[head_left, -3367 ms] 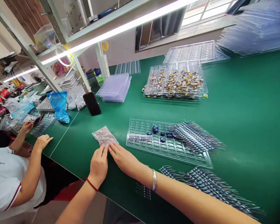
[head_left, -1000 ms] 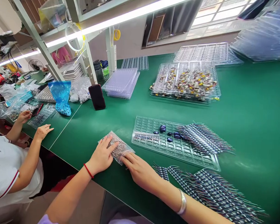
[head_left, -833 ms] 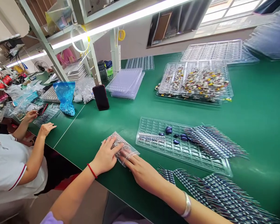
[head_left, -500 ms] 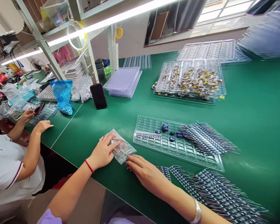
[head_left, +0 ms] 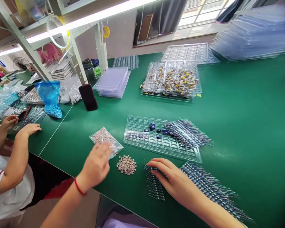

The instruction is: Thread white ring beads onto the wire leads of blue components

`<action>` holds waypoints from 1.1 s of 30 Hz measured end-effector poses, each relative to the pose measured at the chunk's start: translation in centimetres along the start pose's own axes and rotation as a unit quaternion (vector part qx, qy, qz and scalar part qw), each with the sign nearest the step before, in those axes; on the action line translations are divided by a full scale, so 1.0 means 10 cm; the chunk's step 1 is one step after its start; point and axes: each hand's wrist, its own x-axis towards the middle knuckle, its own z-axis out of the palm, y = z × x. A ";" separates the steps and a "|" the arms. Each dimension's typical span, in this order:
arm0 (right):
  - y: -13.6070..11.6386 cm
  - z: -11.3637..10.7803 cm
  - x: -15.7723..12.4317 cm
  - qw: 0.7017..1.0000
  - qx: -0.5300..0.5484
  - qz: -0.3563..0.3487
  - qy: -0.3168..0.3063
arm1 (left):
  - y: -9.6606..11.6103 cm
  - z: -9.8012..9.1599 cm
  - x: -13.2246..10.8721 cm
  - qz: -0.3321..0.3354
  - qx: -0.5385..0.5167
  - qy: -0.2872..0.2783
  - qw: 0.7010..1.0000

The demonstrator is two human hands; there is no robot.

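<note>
My left hand (head_left: 96, 165), a red cord at its wrist, is over the lower edge of a clear plastic bag (head_left: 104, 138) of small round parts. Its fingers are stretched out and slightly blurred, with nothing visible in them. Just right of the bag lies a loose pile of small round metallic parts (head_left: 126, 165). My right hand (head_left: 172, 177) has its thumb and fingers closed on the upper end of a strip of small wired parts (head_left: 155, 185). Beneath and beyond that hand spreads a larger bunch of wired strips (head_left: 211, 186).
A clear compartment tray (head_left: 137, 146) holds dark blue pieces (head_left: 152, 126) and more wired strips (head_left: 187, 131). Behind it stand a tray heaped with white wired parts (head_left: 178, 80), stacked plastic sheets (head_left: 111, 82) and a phone (head_left: 88, 97). At left, a co-worker's hands (head_left: 29, 129) work near a blue bag (head_left: 49, 98).
The pile of round parts is now uncovered beside the bag. My right hand has left the bag, moving right to a wired strip. My left hand has drawn back toward the bag's near edge.
</note>
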 end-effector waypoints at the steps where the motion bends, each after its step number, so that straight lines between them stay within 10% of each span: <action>1: 0.02 -0.01 -0.05 1.000 -0.007 0.003 -0.004 | 0.17 0.03 -0.03 0.035 -0.006 0.004 0.999; 7: 0.15 -0.03 -0.28 0.999 -0.031 -0.003 -0.008 | 0.66 0.32 -0.01 0.068 0.028 -0.022 0.997; 33: 0.10 -0.29 -0.31 0.994 -0.033 0.013 -0.105 | 0.61 0.36 0.13 0.121 0.031 -0.127 0.984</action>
